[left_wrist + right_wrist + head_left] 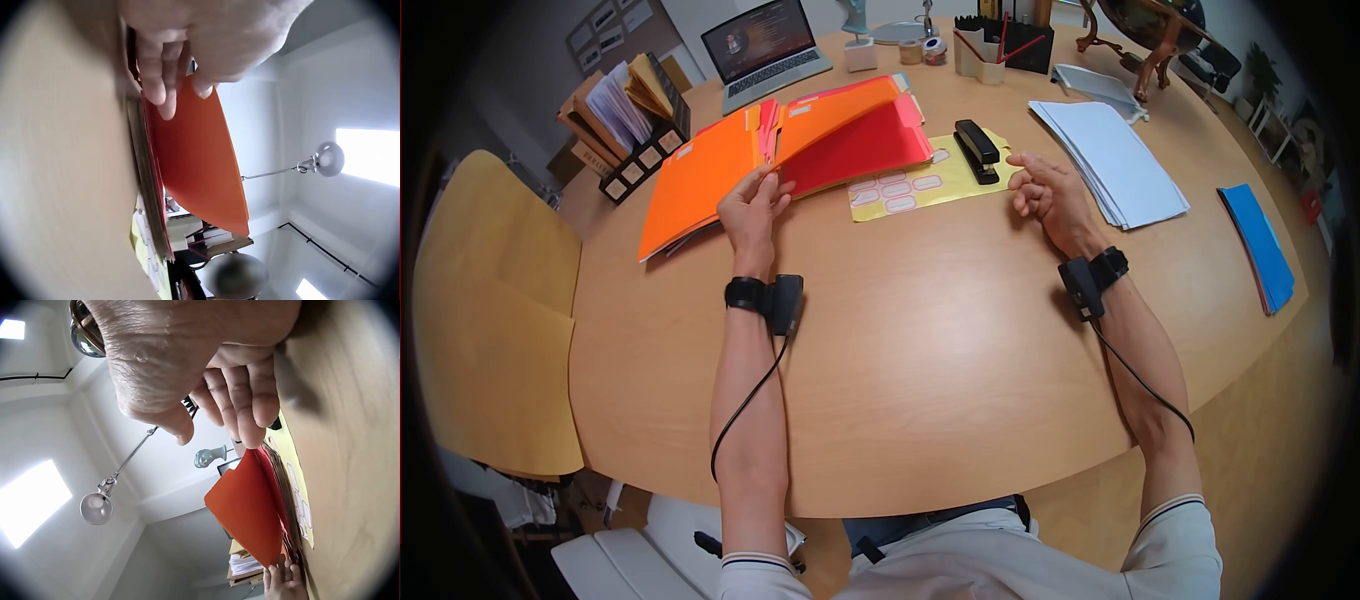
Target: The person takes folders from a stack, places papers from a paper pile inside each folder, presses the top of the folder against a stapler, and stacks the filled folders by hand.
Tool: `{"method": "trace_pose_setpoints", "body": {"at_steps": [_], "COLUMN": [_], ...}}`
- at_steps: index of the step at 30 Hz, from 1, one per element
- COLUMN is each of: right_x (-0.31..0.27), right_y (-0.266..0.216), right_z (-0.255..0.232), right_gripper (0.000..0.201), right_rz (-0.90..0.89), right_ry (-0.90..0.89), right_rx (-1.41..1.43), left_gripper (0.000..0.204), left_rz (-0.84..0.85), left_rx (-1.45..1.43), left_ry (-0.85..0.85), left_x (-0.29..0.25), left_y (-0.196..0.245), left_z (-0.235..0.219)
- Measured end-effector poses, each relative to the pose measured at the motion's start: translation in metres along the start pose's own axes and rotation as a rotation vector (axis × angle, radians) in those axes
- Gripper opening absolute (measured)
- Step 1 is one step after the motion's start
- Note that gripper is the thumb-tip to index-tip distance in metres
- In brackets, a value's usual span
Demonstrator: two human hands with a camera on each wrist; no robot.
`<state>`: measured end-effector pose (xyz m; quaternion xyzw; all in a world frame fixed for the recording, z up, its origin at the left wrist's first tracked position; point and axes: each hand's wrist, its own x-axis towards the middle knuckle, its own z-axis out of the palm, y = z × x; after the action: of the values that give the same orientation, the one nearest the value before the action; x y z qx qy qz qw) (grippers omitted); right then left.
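My left hand (pixel 750 208) pinches the near edge of an orange folder (pixel 700 170) by its middle fold. The folder's orange flap (pixel 197 156) stands tilted up from the stack beneath, between thumb and fingers in the left wrist view. Under the flap, a red folder surface (pixel 860 155) shows. My right hand (pixel 1052 198) hovers over the table with fingers loosely bent and nothing in its grasp. Just left of it, a black stapler (pixel 977 152) sits on a yellow sheet with red-edged labels (pixel 890 195). The folder stack overlaps part of that sheet.
White papers (pixel 1110 165) lie right of my right hand, with blue folders (pixel 1258 248) near the table's right edge. At the back stand a laptop (pixel 765 50), a file rack (pixel 645 160), pen holders (pixel 980 60) and a globe (pixel 1150 30). A chair (pixel 495 320) is at left.
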<state>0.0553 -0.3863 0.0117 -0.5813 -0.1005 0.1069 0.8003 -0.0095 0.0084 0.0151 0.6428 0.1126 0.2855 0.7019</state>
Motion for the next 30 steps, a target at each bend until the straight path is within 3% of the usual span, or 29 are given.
{"method": "trace_pose_setpoints", "body": {"at_steps": [3, 7, 10, 12, 13, 15, 17, 21, 25, 28, 30], "right_x": [0.001, 0.002, 0.004, 0.004, 0.003, 0.0, -0.003, -0.007, 0.004, 0.005, 0.008], "right_y": [0.002, 0.003, 0.004, 0.002, 0.0, -0.003, -0.007, -0.011, 0.002, 0.003, 0.003], "right_z": [-0.002, -0.002, -0.003, -0.001, 0.002, 0.005, 0.008, 0.012, -0.01, -0.017, -0.025], "right_gripper": [0.036, 0.038, 0.044, 0.049, 0.053, 0.058, 0.066, 0.05, 0.047, 0.048, 0.045], "right_rz": [0.005, 0.0, 0.013, 0.023, 0.036, 0.05, 0.063, -0.011, 0.013, 0.005, -0.008], "right_ry": [-0.015, -0.024, -0.053, -0.074, -0.084, -0.09, -0.16, -0.164, -0.207, -0.179, -0.266], "right_rx": [-0.01, -0.033, -0.056, -0.07, -0.076, -0.085, 0.036, 0.111, 0.083, 0.247, 0.26], "left_gripper": [0.02, 0.02, 0.034, 0.046, 0.046, 0.053, 0.054, 0.061, 0.071, 0.074, 0.068], "left_rz": [-0.099, -0.092, -0.147, -0.254, -0.256, -0.255, -0.263, -0.294, -0.358, -0.388, -0.397], "left_rx": [-0.216, -0.194, -0.434, -0.532, -0.535, -0.403, -0.332, -0.221, -0.114, -0.056, 0.059], "left_ry": [0.034, 0.08, -0.055, -0.341, -0.344, -0.535, -0.603, -0.738, -0.865, -0.987, -1.223], "left_x": [0.001, 0.012, 0.015, 0.003, 0.001, -0.006, -0.011, -0.02, -0.026, -0.029, -0.023], "left_y": [0.006, -0.006, -0.009, 0.007, 0.011, 0.016, 0.015, 0.011, 0.015, 0.014, 0.01], "left_z": [-0.003, -0.012, -0.012, -0.006, -0.004, 0.002, 0.008, 0.023, 0.027, 0.023, 0.017]}}
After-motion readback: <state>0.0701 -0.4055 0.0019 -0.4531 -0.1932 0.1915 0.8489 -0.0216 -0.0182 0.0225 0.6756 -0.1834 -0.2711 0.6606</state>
